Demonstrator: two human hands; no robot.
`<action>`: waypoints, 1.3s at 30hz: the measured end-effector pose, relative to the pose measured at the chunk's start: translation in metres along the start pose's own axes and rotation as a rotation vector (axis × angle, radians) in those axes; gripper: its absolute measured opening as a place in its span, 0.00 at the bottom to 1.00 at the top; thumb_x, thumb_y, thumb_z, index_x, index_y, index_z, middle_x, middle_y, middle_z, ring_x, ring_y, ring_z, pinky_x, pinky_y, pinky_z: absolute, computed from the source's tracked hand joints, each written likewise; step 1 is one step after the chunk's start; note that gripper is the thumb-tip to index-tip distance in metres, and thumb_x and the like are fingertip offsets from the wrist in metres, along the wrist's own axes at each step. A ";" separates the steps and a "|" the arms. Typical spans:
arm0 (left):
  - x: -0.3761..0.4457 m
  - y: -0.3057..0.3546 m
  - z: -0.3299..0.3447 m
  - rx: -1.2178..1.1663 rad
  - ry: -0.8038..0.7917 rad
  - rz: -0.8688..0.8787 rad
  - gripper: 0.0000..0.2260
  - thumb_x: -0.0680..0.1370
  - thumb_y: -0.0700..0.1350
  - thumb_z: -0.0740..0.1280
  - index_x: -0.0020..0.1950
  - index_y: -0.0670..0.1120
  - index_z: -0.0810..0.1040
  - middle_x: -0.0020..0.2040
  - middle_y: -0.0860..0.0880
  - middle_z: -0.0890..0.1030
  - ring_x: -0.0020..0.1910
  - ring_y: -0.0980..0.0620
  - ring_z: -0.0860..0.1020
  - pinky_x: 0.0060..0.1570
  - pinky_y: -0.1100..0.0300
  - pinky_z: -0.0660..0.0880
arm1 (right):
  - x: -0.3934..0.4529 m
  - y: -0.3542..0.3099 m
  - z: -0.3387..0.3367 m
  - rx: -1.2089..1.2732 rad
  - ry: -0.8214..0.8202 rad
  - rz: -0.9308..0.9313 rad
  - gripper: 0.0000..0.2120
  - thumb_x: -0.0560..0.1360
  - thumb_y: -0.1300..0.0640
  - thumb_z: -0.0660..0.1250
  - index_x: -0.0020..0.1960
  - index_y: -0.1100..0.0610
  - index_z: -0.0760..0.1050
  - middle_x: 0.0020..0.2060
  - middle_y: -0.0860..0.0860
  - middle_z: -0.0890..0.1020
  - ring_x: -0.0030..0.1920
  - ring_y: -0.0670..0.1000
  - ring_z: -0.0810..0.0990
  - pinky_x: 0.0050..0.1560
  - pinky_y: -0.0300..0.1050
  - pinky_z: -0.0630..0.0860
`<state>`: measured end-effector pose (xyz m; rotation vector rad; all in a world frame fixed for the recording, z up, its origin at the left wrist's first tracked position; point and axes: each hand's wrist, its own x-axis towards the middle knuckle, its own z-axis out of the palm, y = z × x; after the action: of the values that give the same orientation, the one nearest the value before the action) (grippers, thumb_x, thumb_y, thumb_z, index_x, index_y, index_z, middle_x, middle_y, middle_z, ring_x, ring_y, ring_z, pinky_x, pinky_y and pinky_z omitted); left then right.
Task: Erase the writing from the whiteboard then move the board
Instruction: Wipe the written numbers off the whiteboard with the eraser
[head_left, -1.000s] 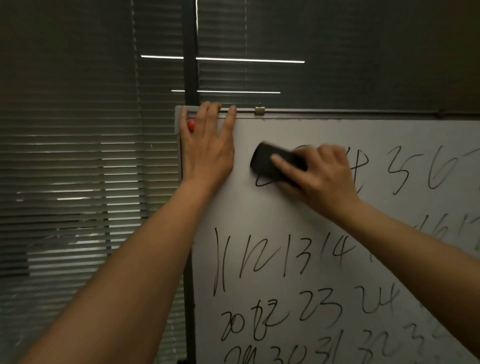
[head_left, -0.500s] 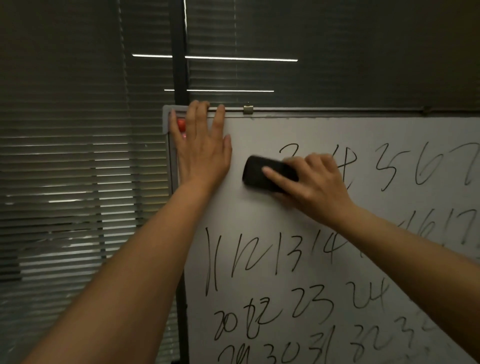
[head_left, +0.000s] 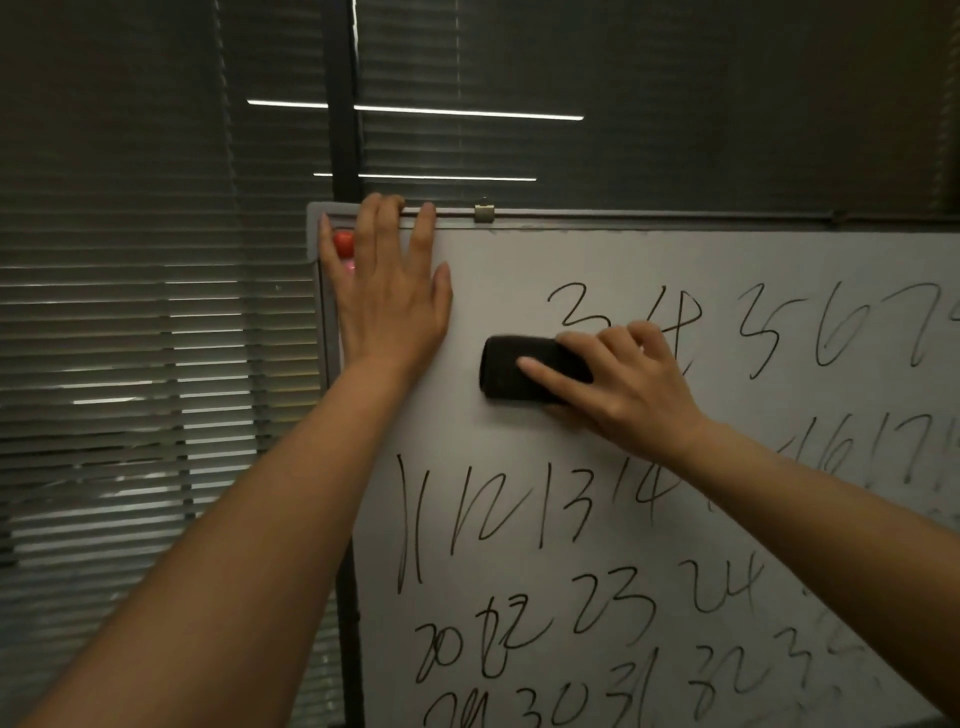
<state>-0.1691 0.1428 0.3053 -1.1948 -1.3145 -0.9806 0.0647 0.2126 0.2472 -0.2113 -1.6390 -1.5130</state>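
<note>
A whiteboard (head_left: 519, 441) with a grey frame fills the right half of the view, covered in rows of black handwritten numbers (head_left: 524, 509). My left hand (head_left: 389, 301) lies flat against its top left corner, fingertips over the top edge. My right hand (head_left: 623, 379) grips a black eraser (head_left: 506, 374) and presses it on the board, below and left of a written 3. The patch of board between my hands is wiped bare.
A red round magnet (head_left: 343, 243) sits in the board's corner, partly under my left fingers. A metal clip (head_left: 484, 212) hangs on the top edge. Closed blinds (head_left: 130, 364) and a dark window post (head_left: 340, 104) stand behind.
My right hand slid the eraser down the board, wiping off the writing at the row's left end and baring a 3. My left hand stayed flat on the corner.
</note>
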 end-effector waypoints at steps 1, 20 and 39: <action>0.000 0.000 0.000 -0.006 0.011 0.002 0.25 0.79 0.53 0.53 0.74 0.45 0.65 0.72 0.39 0.67 0.74 0.41 0.61 0.72 0.38 0.47 | 0.001 0.008 0.000 -0.020 -0.002 0.034 0.19 0.78 0.47 0.66 0.68 0.50 0.71 0.50 0.59 0.81 0.40 0.57 0.76 0.44 0.50 0.65; 0.001 0.002 -0.003 -0.020 -0.035 -0.012 0.26 0.79 0.54 0.51 0.75 0.45 0.63 0.73 0.38 0.64 0.75 0.41 0.58 0.72 0.38 0.45 | -0.024 0.017 -0.004 0.005 -0.050 0.055 0.20 0.79 0.52 0.66 0.70 0.50 0.68 0.56 0.59 0.75 0.48 0.57 0.74 0.48 0.51 0.66; -0.023 0.065 0.020 0.074 -0.120 0.264 0.26 0.81 0.51 0.47 0.80 0.49 0.51 0.80 0.43 0.49 0.78 0.45 0.46 0.71 0.38 0.39 | -0.062 0.015 -0.006 0.051 -0.041 0.103 0.20 0.77 0.49 0.66 0.67 0.52 0.70 0.53 0.60 0.77 0.44 0.57 0.75 0.51 0.52 0.66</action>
<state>-0.1103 0.1697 0.2752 -1.3470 -1.2364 -0.6736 0.1152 0.2367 0.2150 -0.2963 -1.6714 -1.3965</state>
